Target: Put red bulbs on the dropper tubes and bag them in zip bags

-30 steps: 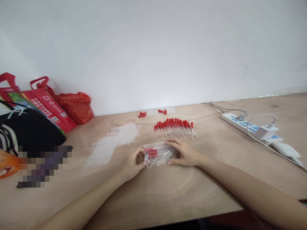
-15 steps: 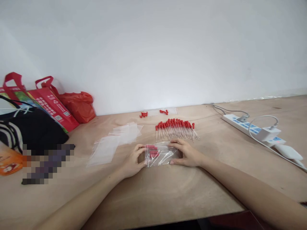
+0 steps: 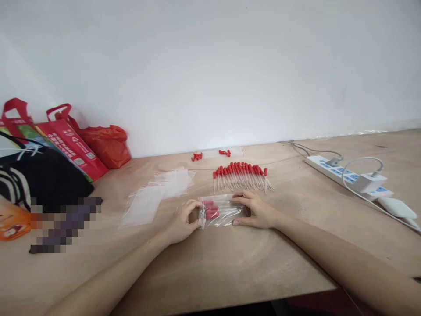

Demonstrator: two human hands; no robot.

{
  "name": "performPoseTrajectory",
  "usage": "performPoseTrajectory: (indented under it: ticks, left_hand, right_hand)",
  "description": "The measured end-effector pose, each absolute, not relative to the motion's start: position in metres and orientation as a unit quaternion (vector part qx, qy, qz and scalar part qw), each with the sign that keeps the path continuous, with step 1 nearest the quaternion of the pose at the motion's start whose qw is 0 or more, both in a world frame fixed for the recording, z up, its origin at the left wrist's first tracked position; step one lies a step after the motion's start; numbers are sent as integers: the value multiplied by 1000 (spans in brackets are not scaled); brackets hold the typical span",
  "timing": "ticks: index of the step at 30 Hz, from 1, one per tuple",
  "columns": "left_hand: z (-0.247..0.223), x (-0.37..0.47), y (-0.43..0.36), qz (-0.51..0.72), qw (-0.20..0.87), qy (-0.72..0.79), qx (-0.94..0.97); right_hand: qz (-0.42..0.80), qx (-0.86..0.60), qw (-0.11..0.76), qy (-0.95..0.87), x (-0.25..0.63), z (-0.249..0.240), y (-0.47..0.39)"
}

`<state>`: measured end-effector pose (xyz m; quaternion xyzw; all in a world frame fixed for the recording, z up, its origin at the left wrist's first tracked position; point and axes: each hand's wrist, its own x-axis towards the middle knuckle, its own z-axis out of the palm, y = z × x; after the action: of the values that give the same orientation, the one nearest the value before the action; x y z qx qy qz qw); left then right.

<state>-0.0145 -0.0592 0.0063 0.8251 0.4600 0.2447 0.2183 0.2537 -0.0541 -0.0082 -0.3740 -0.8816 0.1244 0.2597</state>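
A clear plastic bag (image 3: 226,214) with several red-capped droppers inside lies flat on the table in front of me. My left hand (image 3: 186,219) grips its left end, thumb and fingers at the two corners near the red caps (image 3: 211,211). At the right end, my right hand (image 3: 253,210) holds the bag, thumb below and fingers above. Just beyond the bag is a row of droppers with red bulbs (image 3: 241,171) and clear stems. Overlapping empty zip bags (image 3: 144,204) are spread to the left of it.
Loose red bulbs (image 3: 197,156) and another flat bag (image 3: 210,153) lie near the wall. On the right sits a white power strip (image 3: 329,169) with a charger (image 3: 370,182) and cables. Red bags (image 3: 107,147) and a black striped bag (image 3: 49,180) stand at left.
The red caps inside the bag show slightly more clearly and spread a little. Both hands keep nearly the same places on the bag.
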Motion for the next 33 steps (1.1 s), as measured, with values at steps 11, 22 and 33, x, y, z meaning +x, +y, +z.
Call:
performPoseTrajectory:
  ticks: [11,22,33]
  left_hand:
    - [11,-11,-60,255,215,449,829]
    - [25,-13,-1,290,176,592,731]
    - [17,64,101,208,244,646,693]
  right_hand:
    - [127,-374,251,-884,254,-6,-55]
    - [113,-373,235,-890,253,-7,-54]
    - [116,-373,228,-892,253,-6,-54]
